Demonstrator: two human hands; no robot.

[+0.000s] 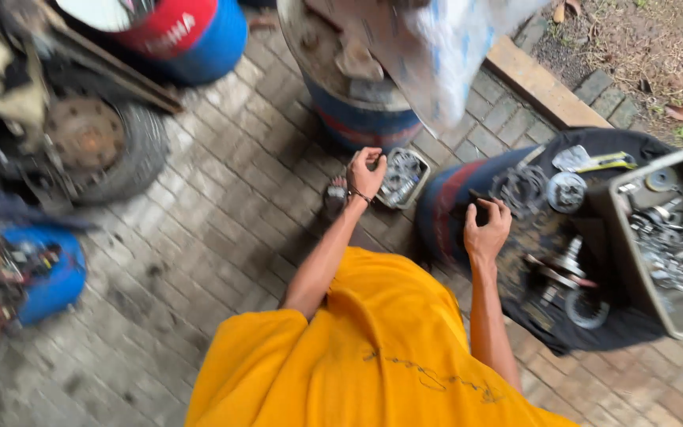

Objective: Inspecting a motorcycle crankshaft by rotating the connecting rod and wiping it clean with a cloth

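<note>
Right hand (485, 229) grips dark part (477, 212), blurred.

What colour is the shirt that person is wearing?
The shirt is bright orange-yellow, seen best in the head view.

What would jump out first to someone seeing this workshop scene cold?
The bright yellow shirt fills the bottom centre, both bare arms stretched forward. The left hand is curled above a small tray of metal parts on the brick paving, while the right hand grips something dark at the edge of a blue drum whose cloth-covered top is strewn with gears. A wheel sits at upper left.
</note>
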